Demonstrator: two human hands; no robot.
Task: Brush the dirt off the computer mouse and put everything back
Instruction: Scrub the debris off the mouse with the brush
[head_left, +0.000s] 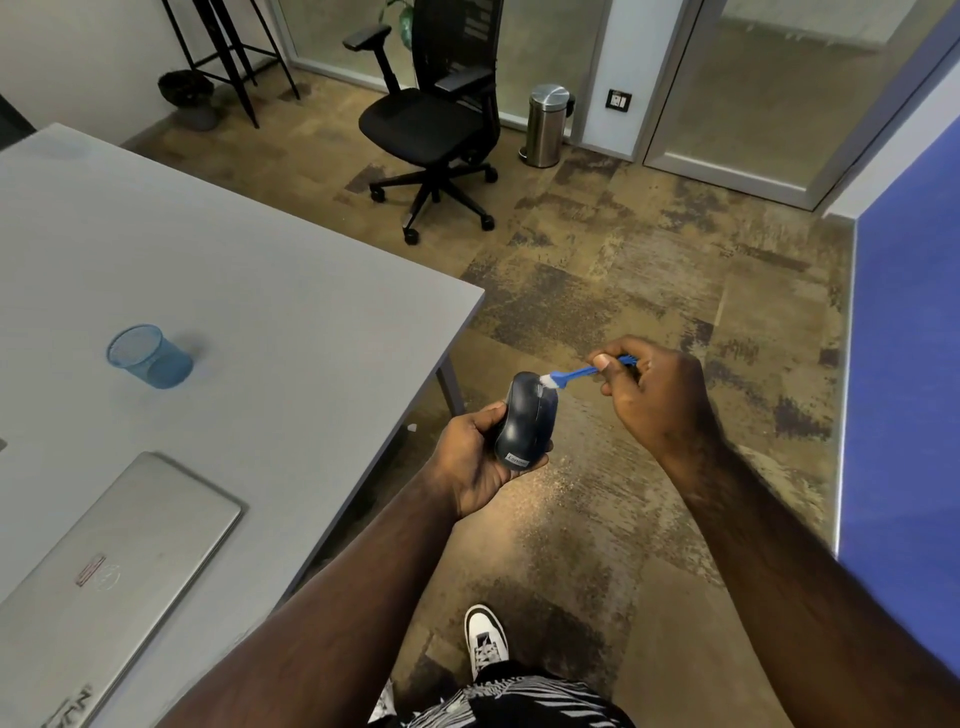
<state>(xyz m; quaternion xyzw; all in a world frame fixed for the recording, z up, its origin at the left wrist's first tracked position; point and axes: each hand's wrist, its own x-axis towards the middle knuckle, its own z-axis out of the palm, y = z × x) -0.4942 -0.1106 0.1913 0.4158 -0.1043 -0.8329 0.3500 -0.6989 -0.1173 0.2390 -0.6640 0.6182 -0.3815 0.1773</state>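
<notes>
My left hand cups a dark computer mouse from below, over the floor just right of the table corner. A small label shows at the mouse's near end. My right hand pinches a blue brush by its handle. The brush's white bristles touch the far right end of the mouse. A blue mesh cup stands upright on the grey table to the left.
A shut silver laptop lies near the table's front edge. A black office chair and a steel bin stand farther off on the patterned carpet. A blue wall panel runs along the right. My shoe is below.
</notes>
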